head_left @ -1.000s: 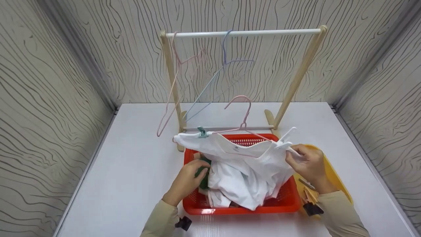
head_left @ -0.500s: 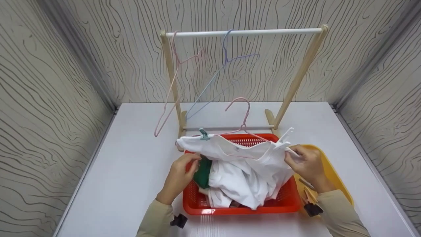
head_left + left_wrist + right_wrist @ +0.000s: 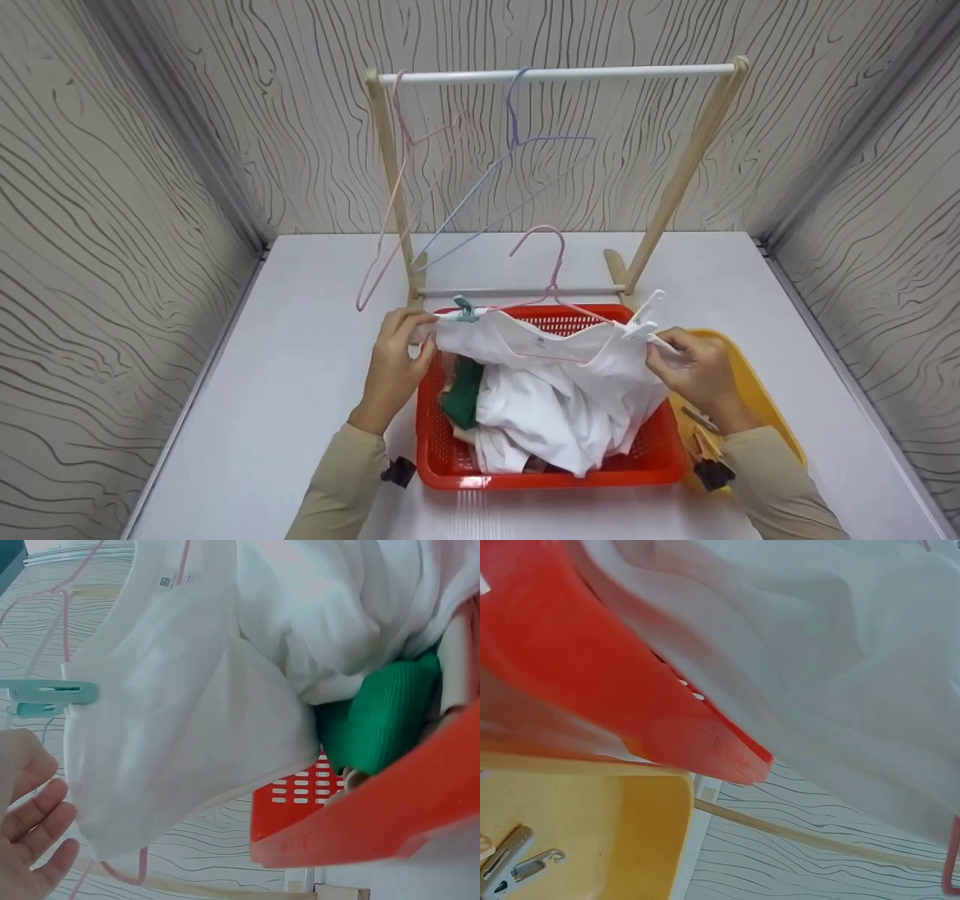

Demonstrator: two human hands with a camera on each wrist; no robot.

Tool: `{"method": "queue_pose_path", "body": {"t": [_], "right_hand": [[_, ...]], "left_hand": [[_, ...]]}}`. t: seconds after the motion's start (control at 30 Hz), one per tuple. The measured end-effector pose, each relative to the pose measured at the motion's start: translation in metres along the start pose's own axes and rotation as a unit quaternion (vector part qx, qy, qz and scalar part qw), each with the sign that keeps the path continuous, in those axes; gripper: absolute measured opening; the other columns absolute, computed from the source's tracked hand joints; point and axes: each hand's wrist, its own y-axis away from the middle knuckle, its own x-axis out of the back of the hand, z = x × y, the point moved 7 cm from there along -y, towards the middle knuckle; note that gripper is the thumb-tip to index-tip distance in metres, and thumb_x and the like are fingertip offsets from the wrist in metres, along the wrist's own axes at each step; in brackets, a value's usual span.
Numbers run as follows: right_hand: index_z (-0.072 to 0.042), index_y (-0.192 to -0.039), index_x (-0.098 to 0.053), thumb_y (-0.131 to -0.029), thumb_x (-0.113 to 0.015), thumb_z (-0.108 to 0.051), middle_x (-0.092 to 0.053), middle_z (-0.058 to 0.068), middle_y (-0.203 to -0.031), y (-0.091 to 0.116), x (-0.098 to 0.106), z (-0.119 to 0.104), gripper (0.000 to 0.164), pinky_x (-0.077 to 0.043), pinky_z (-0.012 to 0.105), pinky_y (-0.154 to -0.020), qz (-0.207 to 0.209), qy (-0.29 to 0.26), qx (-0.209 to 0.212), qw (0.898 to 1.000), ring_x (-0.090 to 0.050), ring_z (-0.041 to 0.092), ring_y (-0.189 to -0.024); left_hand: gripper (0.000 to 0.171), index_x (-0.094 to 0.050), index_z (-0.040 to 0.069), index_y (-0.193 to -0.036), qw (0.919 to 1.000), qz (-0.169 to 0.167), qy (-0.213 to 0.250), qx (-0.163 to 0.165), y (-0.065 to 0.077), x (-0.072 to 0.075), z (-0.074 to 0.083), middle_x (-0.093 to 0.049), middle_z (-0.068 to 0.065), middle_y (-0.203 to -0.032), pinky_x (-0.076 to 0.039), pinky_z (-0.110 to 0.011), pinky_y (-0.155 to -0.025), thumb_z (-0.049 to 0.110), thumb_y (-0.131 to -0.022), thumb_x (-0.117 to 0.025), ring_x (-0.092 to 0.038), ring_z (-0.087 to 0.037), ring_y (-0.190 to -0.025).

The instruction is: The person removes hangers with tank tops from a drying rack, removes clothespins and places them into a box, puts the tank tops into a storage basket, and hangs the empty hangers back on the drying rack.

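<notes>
A white shirt (image 3: 525,352) with a low neckline hangs on a pink hanger (image 3: 553,289) above the red basket (image 3: 551,480). A teal clothespin (image 3: 465,309) clips its left shoulder, and a white clothespin (image 3: 641,322) clips the right one. My left hand (image 3: 394,360) holds the shirt's left end between thumb and fingers, outside the teal clothespin. In the left wrist view those fingers (image 3: 45,821) are bent at the shirt's edge. My right hand (image 3: 701,375) pinches the shirt's right end beside the white clothespin; this hand is out of sight in the right wrist view.
Behind the basket stands a rack with a white rail (image 3: 630,73), bearing a pink hanger (image 3: 397,172) and a blue-purple hanger (image 3: 516,139). Green cloth (image 3: 461,397) lies in the basket. A yellow bin (image 3: 776,420) with several clothespins (image 3: 510,862) sits on the right.
My left hand has moved from over the basket's left side up and left to the shirt's left end, taking hold there. The right hand keeps its grip on the right end.
</notes>
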Motion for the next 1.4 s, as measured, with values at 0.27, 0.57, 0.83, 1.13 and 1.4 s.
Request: {"method": "queue_pose_path", "body": {"t": [0.27, 0.57, 0.83, 1.13, 1.4], "right_hand": [[-0.002, -0.079, -0.071, -0.058, -0.080, 0.011, -0.073, 0.017, -0.076, 0.000, 0.000, 0.000, 0.026, -0.045, 0.003, -0.081, -0.010, -0.003, 0.004, 1.000, -0.074, 0.012, -0.077], [0.000, -0.075, -0.069, -0.053, -0.077, 0.015, -0.072, 0.014, -0.070, 0.002, 0.001, 0.000, 0.028, -0.046, 0.001, -0.076, 0.006, -0.013, 0.016, 1.000, -0.070, 0.016, -0.063], [-0.001, -0.078, -0.071, -0.061, -0.080, 0.009, -0.074, 0.015, -0.075, 0.004, 0.003, 0.002, 0.021, -0.046, 0.002, -0.079, 0.000, -0.026, 0.003, 1.000, -0.072, 0.004, -0.075], [0.001, -0.080, -0.070, -0.055, -0.076, 0.019, -0.072, 0.016, -0.075, 0.004, 0.003, 0.005, 0.031, -0.045, 0.000, -0.080, -0.015, -0.028, 0.007, 0.999, -0.066, -0.006, -0.077], [0.003, -0.082, -0.072, -0.056, -0.078, 0.018, -0.072, 0.016, -0.075, 0.002, 0.006, 0.005, 0.031, -0.045, -0.001, -0.079, -0.026, -0.031, -0.009, 0.999, -0.060, -0.014, -0.080]], "left_hand": [[0.032, -0.063, 0.007, -0.116, 0.9978, -0.064, -0.016, -0.008, -0.008, -0.011, -0.005, -0.065, -0.010, -0.117, -0.049, -0.037, -0.103, 0.010, -0.085, -0.071, -0.061, -0.024, -0.114], [0.020, -0.066, 0.008, -0.106, 0.9936, -0.111, -0.016, -0.012, -0.005, -0.021, -0.004, -0.069, -0.009, -0.103, -0.056, -0.034, -0.092, 0.011, -0.087, -0.070, -0.067, -0.020, -0.096], [0.021, -0.066, 0.008, -0.108, 0.9913, -0.131, -0.007, -0.007, -0.003, -0.027, -0.001, -0.069, -0.010, -0.107, -0.055, -0.035, -0.093, 0.014, -0.089, -0.068, -0.067, -0.021, -0.101], [0.018, -0.064, 0.006, -0.106, 0.9948, -0.097, -0.001, -0.031, -0.003, -0.027, 0.001, -0.068, -0.010, -0.100, -0.057, -0.034, -0.090, 0.011, -0.089, -0.067, -0.066, -0.019, -0.094], [0.016, -0.063, 0.007, -0.103, 0.9957, -0.085, -0.006, -0.035, -0.003, -0.027, 0.003, -0.068, -0.010, -0.095, -0.058, -0.033, -0.086, 0.010, -0.088, -0.067, -0.065, -0.018, -0.089]]}}
